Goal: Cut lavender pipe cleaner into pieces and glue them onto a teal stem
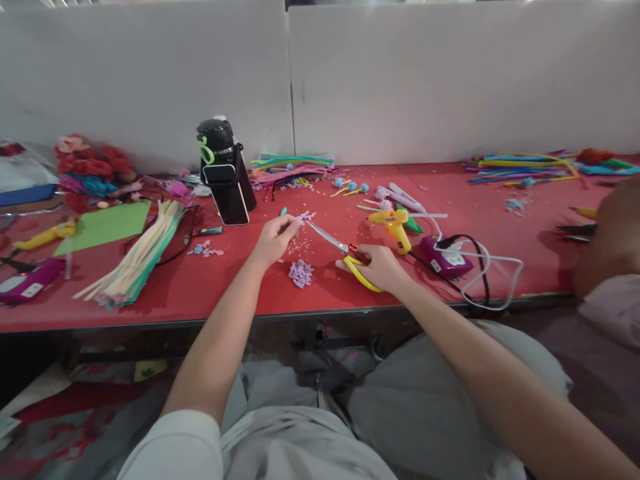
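My left hand point(275, 240) is closed in a pinch, with a small lilac fuzzy piece point(307, 217) at its fingertips; its exact shape is too small to make out. In my right hand point(376, 265) are scissors point(327, 237) with yellow and red handles. Their blades point left, and the tips reach the lilac piece beside my left fingers. Just below, between the two hands, lies a small heap of cut lilac bits point(301, 273). Fine lilac scraps are scattered on the red tabletop point(270, 293) around it.
A black bottle point(217, 140) with a phone point(229, 197) against it stands behind my left hand. Pale pipe cleaners point(140, 257) lie left. On the right are a yellow glue gun point(395, 227) and a purple power block point(445, 257) with looping cables. Another person's arm point(607, 233) is far right.
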`<act>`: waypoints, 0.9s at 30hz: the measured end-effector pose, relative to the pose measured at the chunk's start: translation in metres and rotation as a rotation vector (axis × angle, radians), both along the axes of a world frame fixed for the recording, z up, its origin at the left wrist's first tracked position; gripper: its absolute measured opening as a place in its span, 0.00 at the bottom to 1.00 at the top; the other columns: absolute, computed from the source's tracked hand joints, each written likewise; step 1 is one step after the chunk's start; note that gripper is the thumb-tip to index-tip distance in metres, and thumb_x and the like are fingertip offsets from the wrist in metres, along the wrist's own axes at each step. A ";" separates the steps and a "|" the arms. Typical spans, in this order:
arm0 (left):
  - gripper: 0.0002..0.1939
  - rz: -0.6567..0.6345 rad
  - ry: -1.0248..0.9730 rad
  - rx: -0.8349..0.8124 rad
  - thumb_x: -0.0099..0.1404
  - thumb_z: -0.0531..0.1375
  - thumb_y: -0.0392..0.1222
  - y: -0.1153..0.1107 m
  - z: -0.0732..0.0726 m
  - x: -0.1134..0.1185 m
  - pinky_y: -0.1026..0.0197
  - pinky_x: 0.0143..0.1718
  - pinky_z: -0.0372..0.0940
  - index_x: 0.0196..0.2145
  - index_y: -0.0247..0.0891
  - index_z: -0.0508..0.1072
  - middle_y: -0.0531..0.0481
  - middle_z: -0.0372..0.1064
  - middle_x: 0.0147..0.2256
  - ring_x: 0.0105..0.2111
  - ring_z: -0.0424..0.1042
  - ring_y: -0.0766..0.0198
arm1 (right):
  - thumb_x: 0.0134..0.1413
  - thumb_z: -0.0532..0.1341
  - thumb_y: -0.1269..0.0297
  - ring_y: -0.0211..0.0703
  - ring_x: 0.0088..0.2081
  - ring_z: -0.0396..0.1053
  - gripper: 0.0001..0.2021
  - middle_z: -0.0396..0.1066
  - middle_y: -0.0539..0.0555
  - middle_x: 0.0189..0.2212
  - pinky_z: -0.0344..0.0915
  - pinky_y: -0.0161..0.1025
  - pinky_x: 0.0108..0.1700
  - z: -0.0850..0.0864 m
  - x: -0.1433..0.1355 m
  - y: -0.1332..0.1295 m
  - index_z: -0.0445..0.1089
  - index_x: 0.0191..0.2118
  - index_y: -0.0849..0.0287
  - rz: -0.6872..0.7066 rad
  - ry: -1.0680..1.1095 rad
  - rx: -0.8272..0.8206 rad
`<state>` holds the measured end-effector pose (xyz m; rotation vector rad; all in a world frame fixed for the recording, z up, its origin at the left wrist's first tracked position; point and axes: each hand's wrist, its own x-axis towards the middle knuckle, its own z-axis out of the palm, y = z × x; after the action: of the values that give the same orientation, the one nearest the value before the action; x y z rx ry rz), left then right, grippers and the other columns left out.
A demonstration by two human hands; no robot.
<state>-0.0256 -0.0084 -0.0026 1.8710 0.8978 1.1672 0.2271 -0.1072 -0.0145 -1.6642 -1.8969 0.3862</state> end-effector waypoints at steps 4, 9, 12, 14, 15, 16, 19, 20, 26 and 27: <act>0.16 -0.002 -0.001 0.006 0.67 0.60 0.54 0.000 0.000 0.000 0.60 0.27 0.60 0.30 0.38 0.73 0.53 0.64 0.24 0.24 0.62 0.67 | 0.47 0.59 0.29 0.35 0.23 0.48 0.32 0.54 0.47 0.17 0.44 0.38 0.26 -0.002 0.000 0.002 0.50 0.20 0.54 0.020 -0.005 -0.001; 0.16 -0.007 -0.005 -0.004 0.68 0.60 0.53 0.000 -0.002 0.000 0.60 0.28 0.59 0.30 0.38 0.73 0.53 0.63 0.24 0.23 0.62 0.67 | 0.49 0.59 0.29 0.35 0.23 0.47 0.32 0.52 0.47 0.16 0.43 0.39 0.26 -0.006 0.002 0.004 0.50 0.20 0.54 0.035 -0.016 0.013; 0.16 -0.003 -0.013 -0.009 0.67 0.60 0.53 0.000 -0.002 0.000 0.60 0.27 0.59 0.31 0.38 0.74 0.53 0.63 0.23 0.23 0.62 0.67 | 0.48 0.59 0.29 0.35 0.23 0.47 0.33 0.52 0.46 0.17 0.43 0.39 0.26 -0.008 0.004 0.005 0.50 0.20 0.54 0.038 -0.013 0.018; 0.16 -0.002 -0.017 -0.011 0.67 0.60 0.53 0.000 -0.001 0.001 0.60 0.27 0.59 0.31 0.38 0.74 0.53 0.64 0.23 0.23 0.62 0.67 | 0.48 0.59 0.28 0.35 0.23 0.47 0.33 0.52 0.46 0.17 0.43 0.39 0.26 -0.009 0.004 0.006 0.50 0.20 0.54 0.042 -0.003 0.014; 0.16 -0.003 -0.020 -0.012 0.67 0.61 0.53 0.000 -0.001 0.001 0.61 0.27 0.59 0.31 0.38 0.74 0.53 0.64 0.24 0.24 0.63 0.67 | 0.47 0.59 0.28 0.35 0.23 0.47 0.33 0.52 0.46 0.17 0.43 0.39 0.27 -0.009 0.004 0.006 0.50 0.20 0.54 0.043 0.001 0.008; 0.16 -0.005 -0.021 -0.013 0.67 0.61 0.53 0.000 -0.001 0.001 0.61 0.27 0.59 0.31 0.38 0.74 0.53 0.64 0.24 0.24 0.63 0.67 | 0.47 0.58 0.27 0.35 0.23 0.47 0.34 0.52 0.46 0.17 0.43 0.39 0.27 -0.009 0.004 0.006 0.50 0.20 0.54 0.043 0.003 0.001; 0.16 -0.011 -0.025 -0.016 0.67 0.61 0.53 0.000 0.000 0.001 0.61 0.27 0.59 0.30 0.38 0.73 0.53 0.64 0.24 0.24 0.63 0.67 | 0.46 0.58 0.26 0.35 0.23 0.47 0.34 0.51 0.46 0.17 0.44 0.39 0.27 -0.007 0.003 0.005 0.51 0.20 0.54 0.029 0.003 -0.021; 0.16 -0.015 -0.029 -0.018 0.67 0.61 0.53 0.000 0.000 0.001 0.61 0.27 0.59 0.30 0.37 0.73 0.53 0.64 0.24 0.24 0.63 0.67 | 0.46 0.58 0.26 0.36 0.24 0.48 0.34 0.51 0.46 0.17 0.44 0.39 0.27 -0.006 0.002 0.005 0.51 0.20 0.54 0.022 0.006 -0.026; 0.18 -0.004 -0.065 -0.039 0.68 0.60 0.53 -0.001 0.000 0.003 0.63 0.26 0.59 0.27 0.37 0.70 0.53 0.63 0.22 0.23 0.62 0.68 | 0.44 0.61 0.27 0.35 0.24 0.48 0.33 0.52 0.45 0.18 0.45 0.38 0.27 -0.003 0.001 0.000 0.53 0.21 0.55 0.007 0.039 -0.026; 0.18 -0.003 -0.065 -0.039 0.68 0.60 0.53 -0.001 0.000 0.003 0.63 0.26 0.58 0.26 0.37 0.69 0.53 0.62 0.22 0.23 0.62 0.68 | 0.44 0.61 0.27 0.35 0.24 0.48 0.34 0.52 0.46 0.18 0.45 0.38 0.27 -0.003 0.001 0.000 0.53 0.21 0.55 0.010 0.036 -0.019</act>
<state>-0.0225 -0.0097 -0.0028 1.7926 0.8759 1.1932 0.2282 -0.1076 -0.0174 -1.6498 -1.8819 0.4362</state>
